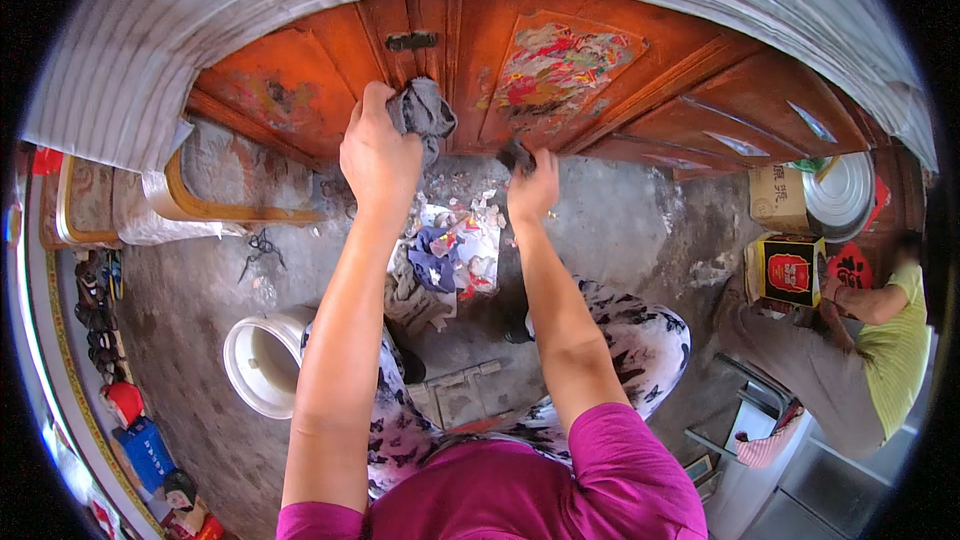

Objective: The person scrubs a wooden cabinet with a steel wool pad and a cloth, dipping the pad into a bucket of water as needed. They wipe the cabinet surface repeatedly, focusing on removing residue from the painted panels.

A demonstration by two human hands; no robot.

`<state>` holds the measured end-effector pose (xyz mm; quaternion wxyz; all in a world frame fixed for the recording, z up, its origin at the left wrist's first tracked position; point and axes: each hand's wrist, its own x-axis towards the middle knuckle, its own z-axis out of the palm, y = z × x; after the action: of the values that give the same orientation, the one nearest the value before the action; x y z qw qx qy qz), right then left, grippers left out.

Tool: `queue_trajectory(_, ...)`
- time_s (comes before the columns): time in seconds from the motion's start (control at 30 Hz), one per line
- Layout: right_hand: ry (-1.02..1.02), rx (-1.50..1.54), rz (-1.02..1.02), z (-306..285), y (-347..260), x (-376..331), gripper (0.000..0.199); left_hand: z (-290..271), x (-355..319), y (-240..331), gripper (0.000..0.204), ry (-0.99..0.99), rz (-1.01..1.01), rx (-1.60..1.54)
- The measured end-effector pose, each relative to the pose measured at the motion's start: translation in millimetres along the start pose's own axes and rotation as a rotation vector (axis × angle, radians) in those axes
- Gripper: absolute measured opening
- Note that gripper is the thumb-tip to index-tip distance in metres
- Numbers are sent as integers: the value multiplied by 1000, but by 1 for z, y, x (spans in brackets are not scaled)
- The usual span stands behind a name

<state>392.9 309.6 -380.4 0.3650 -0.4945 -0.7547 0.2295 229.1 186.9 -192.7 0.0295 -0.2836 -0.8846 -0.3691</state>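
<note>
My left hand (378, 152) grips a crumpled grey rag (426, 112) against the reddish-orange wooden door (470, 60), just below its dark metal latch (411, 41). Lower and to the right, my right hand (533, 188) is closed around a small dark object (516, 155) near the door's bottom edge; its kind is hard to make out. Torn remnants of coloured paper (565, 65) cling to the right door panel. Beneath my hands, paper scraps (480, 260) and a dark blue cloth (433, 258) lie on the floor.
A white bucket (262, 365) stands left of my legs. Wood-edged furniture (235, 180) is at the far left, shoes (97, 310) along the left wall. To the right are cardboard boxes (778, 198), a round metal lid (838, 197) and a seated person in a yellow top (895, 350).
</note>
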Motion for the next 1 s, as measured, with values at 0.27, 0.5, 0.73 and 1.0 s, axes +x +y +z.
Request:
queue_trajectory(0.27, 598, 301, -283, -57, -80, 79, 30, -4, -3, -9, 43, 18, 29, 13)
queue_trajectory(0.5, 298, 227, 2, 24, 9, 15, 30, 6, -1, -3, 43, 30, 50, 22)
queue_trajectory(0.73, 427, 738, 322, 9, -75, 36, 25, 3, 0, -13, 44, 36, 66, 50)
queue_trajectory(1.0, 378, 556, 213, 41, -19, 17, 27, 3, -2, -4, 44, 15, 78, 18)
